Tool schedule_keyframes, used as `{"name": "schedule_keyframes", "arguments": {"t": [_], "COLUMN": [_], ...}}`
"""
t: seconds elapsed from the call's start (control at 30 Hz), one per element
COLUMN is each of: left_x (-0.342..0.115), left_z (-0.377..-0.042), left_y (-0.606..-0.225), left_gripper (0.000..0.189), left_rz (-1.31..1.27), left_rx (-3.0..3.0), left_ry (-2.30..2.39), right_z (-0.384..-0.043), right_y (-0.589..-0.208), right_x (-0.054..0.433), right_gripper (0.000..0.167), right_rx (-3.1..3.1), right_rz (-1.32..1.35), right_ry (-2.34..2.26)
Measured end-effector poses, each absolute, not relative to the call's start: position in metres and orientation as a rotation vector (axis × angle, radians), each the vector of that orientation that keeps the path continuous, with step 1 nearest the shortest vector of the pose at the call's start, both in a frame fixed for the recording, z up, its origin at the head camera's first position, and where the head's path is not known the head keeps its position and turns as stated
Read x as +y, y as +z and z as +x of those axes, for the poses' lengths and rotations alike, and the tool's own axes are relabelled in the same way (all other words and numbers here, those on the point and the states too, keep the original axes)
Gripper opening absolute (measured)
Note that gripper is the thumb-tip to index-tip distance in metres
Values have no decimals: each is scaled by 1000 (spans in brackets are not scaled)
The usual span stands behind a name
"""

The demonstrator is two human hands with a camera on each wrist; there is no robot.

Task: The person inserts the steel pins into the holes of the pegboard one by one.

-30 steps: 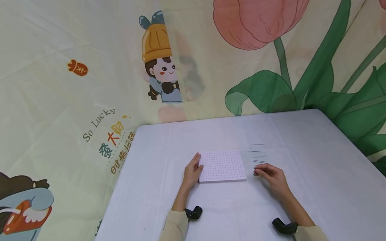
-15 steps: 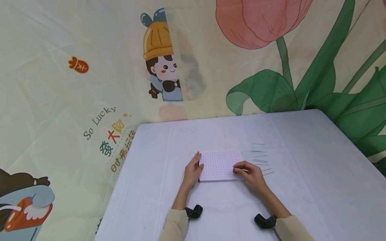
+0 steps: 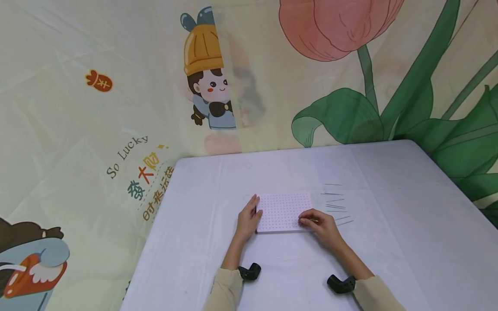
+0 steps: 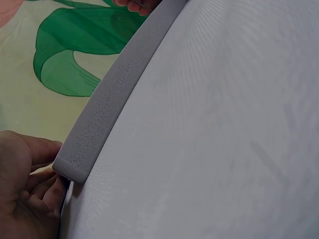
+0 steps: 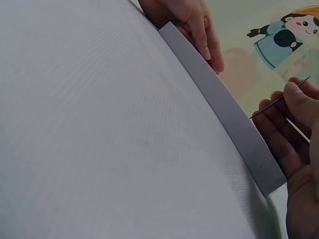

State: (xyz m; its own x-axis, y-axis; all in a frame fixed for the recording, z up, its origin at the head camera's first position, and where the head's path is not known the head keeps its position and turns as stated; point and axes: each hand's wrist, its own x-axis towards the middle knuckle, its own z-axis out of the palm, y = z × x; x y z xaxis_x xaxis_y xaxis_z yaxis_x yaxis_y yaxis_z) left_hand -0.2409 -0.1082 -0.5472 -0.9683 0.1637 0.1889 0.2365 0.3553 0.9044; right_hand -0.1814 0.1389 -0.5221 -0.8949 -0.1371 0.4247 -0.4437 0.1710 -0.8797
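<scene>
A pale lilac board dotted with rows of small holes [image 3: 282,211] lies flat on the white table. My left hand [image 3: 247,219] grips its left edge, thumb by the top face and the other fingers along the side. Over the board's lower right part is my right hand [image 3: 322,225], thumb and fingertips pinching a thin dark needle [image 5: 269,105]. In the right wrist view the needle slants, its lower tip close to the board's top edge. The head view hides the needle behind the fingers.
Several loose needles [image 3: 333,185] lie in a rough column on the table, right of the board. The white-covered table [image 3: 218,185] ends at a printed cloth backdrop [image 3: 256,77]. Each wrist wears a black camera mount [image 3: 341,284].
My right hand has moved left from beside the loose needles to over the board's right part, then shifted slightly further left. The left hand stays at the board's left edge.
</scene>
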Motion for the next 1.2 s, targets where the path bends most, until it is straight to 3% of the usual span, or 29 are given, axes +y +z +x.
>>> {"name": "schedule_keyframes", "arguments": {"t": [1.2], "left_x": [-107], "left_z": [-243], "left_y": [-547], "left_gripper": [47], "left_rz": [-356], "left_rx": [-2533], "left_ry": [-1694], "right_z": [-182], "right_y": [-519], "right_x": [142], "right_gripper": [11], "right_rx": [-2259], "right_rz": [658], "right_ry": [1749]}}
